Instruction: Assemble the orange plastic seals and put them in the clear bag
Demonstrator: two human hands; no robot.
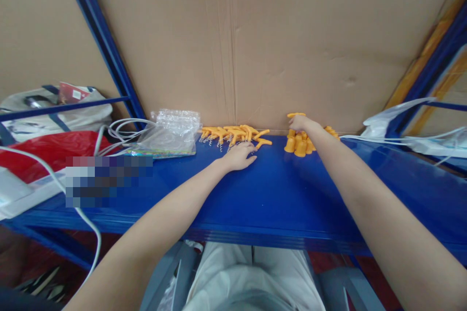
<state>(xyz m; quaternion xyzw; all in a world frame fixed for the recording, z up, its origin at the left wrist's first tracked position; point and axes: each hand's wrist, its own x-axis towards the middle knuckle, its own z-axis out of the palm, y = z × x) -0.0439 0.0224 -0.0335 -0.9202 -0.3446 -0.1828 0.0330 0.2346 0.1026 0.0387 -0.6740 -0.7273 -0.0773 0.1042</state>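
Head view: both arms are stretching forward; left hand [240, 156] is lying open, fingertips touching orange corkscrews [233, 135], right hand [301, 124] is closing on an orange cap [296, 115] (above orange cups [299, 146]).

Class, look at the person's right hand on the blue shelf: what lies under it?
Under the right hand sits a cluster of orange caps on the blue shelf. Whatever the palm covers is hidden.

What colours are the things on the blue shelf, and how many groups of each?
Orange: 2 groups, the corkscrew pieces by the left hand and the caps under the right hand.
Clear: 1 pile of plastic bags.
Total: 3 groups.
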